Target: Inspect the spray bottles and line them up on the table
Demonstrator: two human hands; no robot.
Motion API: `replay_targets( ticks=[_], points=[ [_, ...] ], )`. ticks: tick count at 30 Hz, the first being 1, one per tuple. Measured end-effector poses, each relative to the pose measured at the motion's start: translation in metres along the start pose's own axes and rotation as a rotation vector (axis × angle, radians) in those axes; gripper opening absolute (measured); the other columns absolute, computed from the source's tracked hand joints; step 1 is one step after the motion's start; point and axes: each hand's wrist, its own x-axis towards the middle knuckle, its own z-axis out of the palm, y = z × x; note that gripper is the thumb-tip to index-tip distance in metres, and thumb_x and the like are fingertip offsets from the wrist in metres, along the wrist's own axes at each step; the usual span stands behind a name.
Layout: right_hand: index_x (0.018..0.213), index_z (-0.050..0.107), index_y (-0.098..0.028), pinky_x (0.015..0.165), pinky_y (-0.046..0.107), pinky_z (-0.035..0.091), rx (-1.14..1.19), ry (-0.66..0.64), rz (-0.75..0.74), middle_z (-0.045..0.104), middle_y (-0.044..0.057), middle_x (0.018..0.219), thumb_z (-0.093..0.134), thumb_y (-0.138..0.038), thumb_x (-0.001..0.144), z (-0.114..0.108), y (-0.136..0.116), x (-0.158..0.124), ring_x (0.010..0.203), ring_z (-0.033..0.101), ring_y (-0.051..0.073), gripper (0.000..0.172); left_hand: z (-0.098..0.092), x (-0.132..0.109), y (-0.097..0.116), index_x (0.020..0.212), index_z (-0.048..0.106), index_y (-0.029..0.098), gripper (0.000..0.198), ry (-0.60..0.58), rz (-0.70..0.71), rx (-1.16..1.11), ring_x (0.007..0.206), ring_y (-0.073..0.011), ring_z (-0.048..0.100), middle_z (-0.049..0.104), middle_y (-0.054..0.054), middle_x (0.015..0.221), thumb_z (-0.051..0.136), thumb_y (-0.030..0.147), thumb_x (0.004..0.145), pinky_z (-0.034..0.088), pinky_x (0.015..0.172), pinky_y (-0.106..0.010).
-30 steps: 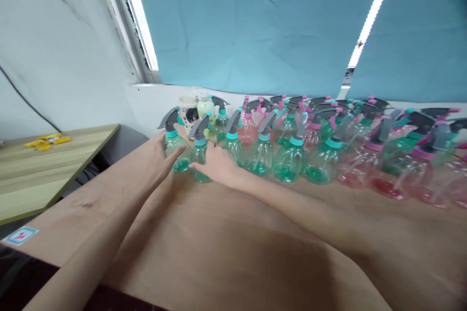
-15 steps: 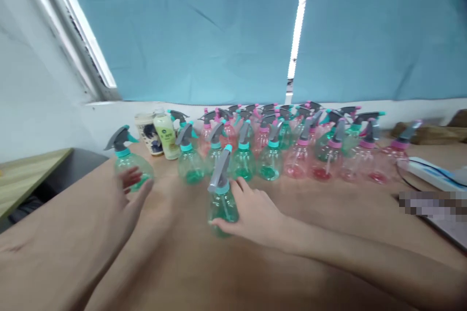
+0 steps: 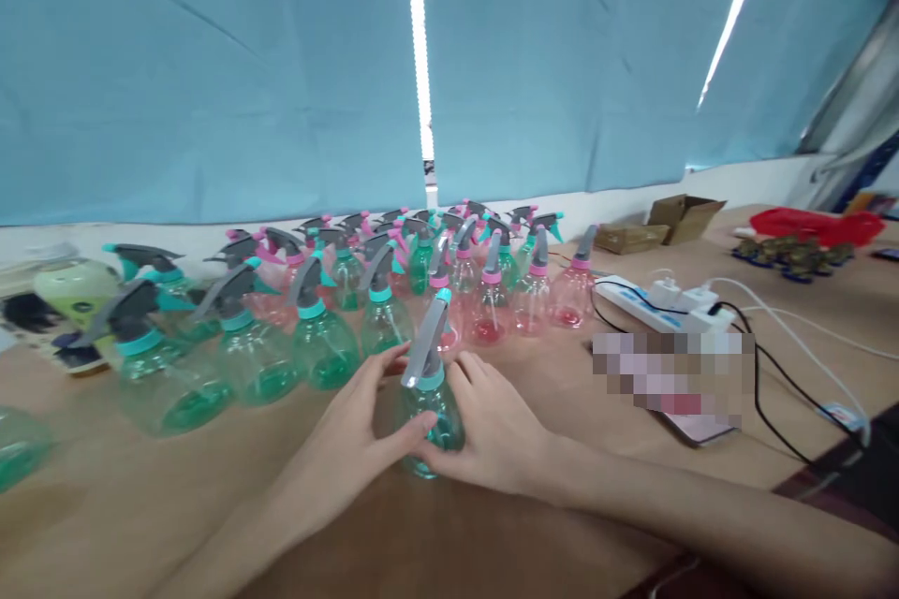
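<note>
A green spray bottle with a grey trigger head and turquoise collar stands upright near the table's front, between my two hands. From the right, my right hand is wrapped round its body, thumb low on the front. On the other side, my left hand closes on the same bottle, its thumb across the front and its fingers partly hidden behind. Just beyond are more green spray bottles in a row, with pink spray bottles to their right. Several others crowd behind them.
At the far left stand a light green bottle and a patterned cup, partly covered. On the right lie a white power strip with cables and a pixelated flat object. Cardboard boxes and a red item are farther back.
My view has swung to the right. My left hand has come from beside the leftmost green bottle to the spray bottle that my right hand holds, and now grips it too.
</note>
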Motion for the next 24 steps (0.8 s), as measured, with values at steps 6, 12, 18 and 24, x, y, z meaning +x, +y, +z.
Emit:
replay_targets(
  ticks=[6,12,18,24],
  points=[
    [0.127,0.046,-0.020,0.092,0.049,0.046,0.172,-0.050,-0.066,0.052,0.013,0.124,0.063,-0.059,0.078,0.002,0.011,-0.001,0.111,0.049,0.029,0.065,0.014,0.027,0.026,0.119,0.052,0.025,0.036,0.089,0.094,-0.158,0.103,-0.0245,0.065,0.067,-0.005,0.109,0.059,0.037,0.086,0.052,0.089,-0.042],
    [0.142,0.032,-0.017,0.100,0.049,0.044,0.393,-0.044,-0.074,0.048,0.016,0.135,0.066,-0.062,0.075,0.012,0.012,-0.001,0.123,0.046,0.031,0.087,0.014,0.034,0.037,0.110,0.057,0.024,0.027,0.195,0.079,-0.262,0.101,-0.0214,0.064,0.066,-0.002,0.102,0.062,0.035,0.085,0.053,0.086,-0.033],
    [0.142,0.033,-0.018,0.102,0.049,0.042,0.495,-0.104,-0.094,0.049,0.016,0.139,0.069,-0.063,0.073,0.013,0.020,0.002,0.128,0.046,0.032,0.090,0.021,0.040,0.027,0.109,0.057,0.027,0.022,0.212,0.168,-0.311,0.091,-0.0141,0.065,0.065,0.003,0.099,0.055,0.021,0.088,0.052,0.082,-0.026],
    [0.138,0.045,-0.012,0.098,0.047,0.046,0.331,-0.286,-0.116,0.058,0.019,0.130,0.058,-0.061,0.084,0.002,0.060,-0.002,0.117,0.057,0.030,0.074,0.021,0.045,0.014,0.105,0.057,0.027,0.022,0.197,0.185,-0.270,0.074,-0.0134,0.060,0.064,0.004,0.090,0.051,0.018,0.085,0.050,0.069,-0.026]
  ],
)
